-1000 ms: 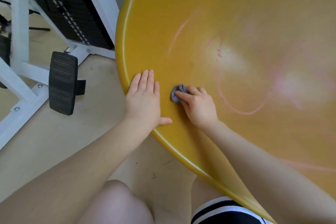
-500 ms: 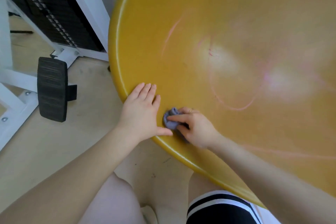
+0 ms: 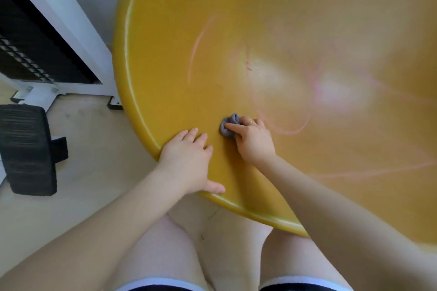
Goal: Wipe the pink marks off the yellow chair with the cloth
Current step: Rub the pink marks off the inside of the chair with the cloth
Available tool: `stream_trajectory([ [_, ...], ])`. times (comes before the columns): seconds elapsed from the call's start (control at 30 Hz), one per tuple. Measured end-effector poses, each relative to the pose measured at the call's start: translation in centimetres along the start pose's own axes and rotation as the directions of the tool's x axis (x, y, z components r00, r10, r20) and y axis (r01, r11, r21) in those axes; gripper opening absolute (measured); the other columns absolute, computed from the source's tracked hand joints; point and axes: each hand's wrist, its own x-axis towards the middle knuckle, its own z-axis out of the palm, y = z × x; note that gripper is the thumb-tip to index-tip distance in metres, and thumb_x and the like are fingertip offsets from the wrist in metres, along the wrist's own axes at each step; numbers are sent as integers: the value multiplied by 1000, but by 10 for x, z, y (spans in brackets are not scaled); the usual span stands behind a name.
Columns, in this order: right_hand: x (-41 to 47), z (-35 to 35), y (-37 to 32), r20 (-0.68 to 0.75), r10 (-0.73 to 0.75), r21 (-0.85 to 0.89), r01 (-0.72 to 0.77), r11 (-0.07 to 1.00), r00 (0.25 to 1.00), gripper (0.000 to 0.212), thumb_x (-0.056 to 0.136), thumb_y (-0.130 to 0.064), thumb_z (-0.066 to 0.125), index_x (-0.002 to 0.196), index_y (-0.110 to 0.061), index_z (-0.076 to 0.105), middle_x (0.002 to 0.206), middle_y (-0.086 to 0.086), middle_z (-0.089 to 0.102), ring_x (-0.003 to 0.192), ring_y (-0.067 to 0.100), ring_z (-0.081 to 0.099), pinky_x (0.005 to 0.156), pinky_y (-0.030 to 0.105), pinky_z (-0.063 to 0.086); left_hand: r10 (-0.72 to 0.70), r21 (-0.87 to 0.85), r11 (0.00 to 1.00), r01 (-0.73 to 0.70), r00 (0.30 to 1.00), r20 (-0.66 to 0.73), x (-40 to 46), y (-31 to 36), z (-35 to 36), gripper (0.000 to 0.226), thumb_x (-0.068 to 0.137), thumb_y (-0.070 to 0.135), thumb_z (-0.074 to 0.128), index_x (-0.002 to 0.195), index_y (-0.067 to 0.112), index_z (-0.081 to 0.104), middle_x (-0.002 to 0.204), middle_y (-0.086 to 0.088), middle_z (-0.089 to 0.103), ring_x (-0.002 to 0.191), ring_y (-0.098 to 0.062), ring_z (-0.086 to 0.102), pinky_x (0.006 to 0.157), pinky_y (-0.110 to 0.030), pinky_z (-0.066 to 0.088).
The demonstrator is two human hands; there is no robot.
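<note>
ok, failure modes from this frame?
1. The cloth is bunched into a small wad under the right hand, so each pass likely covers little; long pink marks could get missed.
2. The marks by the bright glare already look smeared; more rubbing may spread pigment.
3. The left hand braces flat at the yellow chair rim; on that glossy surface it might slip.

A white metal frame [image 3: 71, 23] is standing at the far left, holding a black weight stack [image 3: 30, 38] — its plates are showing pale markings down one edge. A black ribbed pad [image 3: 27, 149] is sitting nearer, at the left edge, on a short black bracket [image 3: 59, 150]. Beige flooring [image 3: 94, 139] is spreading beneath them — faint scuffs are showing on it.
</note>
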Motion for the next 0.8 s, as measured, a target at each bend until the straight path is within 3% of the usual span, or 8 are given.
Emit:
stream_trajectory([
  [0.17,-63,-23,9,233,-290,290,218,932,928,31,83,-13,55,111,-18,69,112,13,60,93,31,55,86,36,38,46,33,998,-48,998,47,9,-1,0,111,68,84,40,150,17,12,159,-6,0,146,-23,1,116,-35,6],
  [0.27,-79,-29,11,276,-301,322,208,924,913,26,81,-12,63,106,-15,71,108,12,63,89,30,57,84,35,38,74,50,996,-79,993,95,15,-1,-3,114,64,88,39,151,20,10,159,-7,-3,146,-24,0,116,-36,7],
  [0.4,-36,-14,9,119,-165,144,148,979,979,27,86,-13,62,110,-25,69,114,8,62,86,32,50,77,39,44,113,53,991,-120,987,113,22,-3,-7,117,62,89,40,151,20,9,158,-7,-4,146,-24,0,116,-36,7],
  [0.53,7,-4,14,-29,-11,-125,7,992,1000,29,93,-18,52,118,-30,63,118,3,59,97,31,47,71,33,32,133,48,989,-137,988,83,23,-7,-1,117,63,89,37,151,17,8,158,-8,-4,146,-25,-1,116,-37,6],
  [0.63,1,0,15,-71,-39,-89,33,995,997,28,84,-11,57,106,-23,70,102,11,65,85,39,54,66,38,43,136,55,988,-141,987,87,23,-7,0,118,63,89,38,151,16,9,158,-9,-3,145,-27,-1,116,-38,6],
  [0.7,-16,-10,10,34,-50,-34,51,998,998,27,86,-13,57,108,-21,70,107,12,64,87,38,51,74,42,46,132,62,988,-138,987,93,24,-6,0,119,63,89,39,151,15,9,158,-10,-2,145,-29,0,116,-39,7],
  [0.8,-49,-35,11,295,-103,61,89,994,950,32,82,-22,52,109,-17,70,112,15,61,91,33,51,79,24,33,134,75,987,-143,984,116,26,-2,-5,118,63,88,42,151,14,12,158,-13,1,144,-33,4,115,-41,11],
])
